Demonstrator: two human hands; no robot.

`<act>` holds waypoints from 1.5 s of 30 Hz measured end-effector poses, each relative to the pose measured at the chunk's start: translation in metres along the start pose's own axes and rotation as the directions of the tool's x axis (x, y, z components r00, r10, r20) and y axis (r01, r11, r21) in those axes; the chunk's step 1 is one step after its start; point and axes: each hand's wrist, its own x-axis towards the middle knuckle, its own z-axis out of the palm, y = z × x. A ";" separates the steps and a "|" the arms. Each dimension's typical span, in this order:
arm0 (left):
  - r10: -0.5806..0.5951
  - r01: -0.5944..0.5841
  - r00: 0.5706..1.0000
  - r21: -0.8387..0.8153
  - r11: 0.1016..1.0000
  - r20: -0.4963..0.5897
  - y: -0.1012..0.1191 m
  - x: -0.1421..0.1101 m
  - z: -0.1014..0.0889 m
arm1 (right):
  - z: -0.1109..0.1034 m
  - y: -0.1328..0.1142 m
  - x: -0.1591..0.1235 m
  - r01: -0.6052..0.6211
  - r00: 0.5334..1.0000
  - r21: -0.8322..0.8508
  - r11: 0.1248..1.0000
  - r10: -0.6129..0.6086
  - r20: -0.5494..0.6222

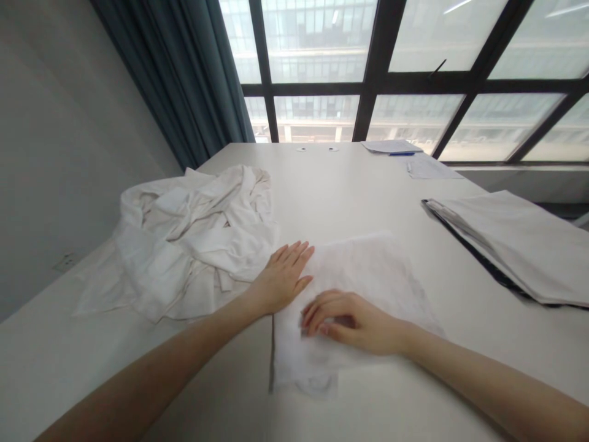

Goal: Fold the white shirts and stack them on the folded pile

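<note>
A thin white cloth (381,270) lies nearly flat on the table in front of me, its near edge blurred. My left hand (283,279) rests palm down at the cloth's left edge, fingers stretched out. Over the cloth's left part is my right hand (343,322), its fingers loosely curved and a gap showing between thumb and fingers. Some motion blur covers its fingertips, and I see nothing held in it. Left of my hands sits a crumpled heap of white fabric (197,227).
On the right, a stack of folded white cloth (529,239) lies on something dark. Papers (391,146) and a blue pen (402,153) are at the far right of the white table (317,190). Windows and a blue curtain (184,67) stand behind it.
</note>
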 end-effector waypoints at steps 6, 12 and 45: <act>0.000 -0.008 0.998 0.121 0.993 0.062 -0.006 -0.006 0.010 | -0.043 0.009 -0.007 -0.143 0.972 -0.319 0.937 0.072 -0.225; -0.076 0.070 0.995 0.086 0.994 0.072 -0.004 -0.004 0.006 | -0.099 0.071 -0.032 -0.530 0.840 -0.664 0.527 0.217 -0.498; 0.137 -0.127 0.965 -0.060 0.990 0.222 -0.010 -0.006 -0.010 | -0.073 0.066 -0.042 -0.393 0.917 -0.776 0.493 0.267 -0.295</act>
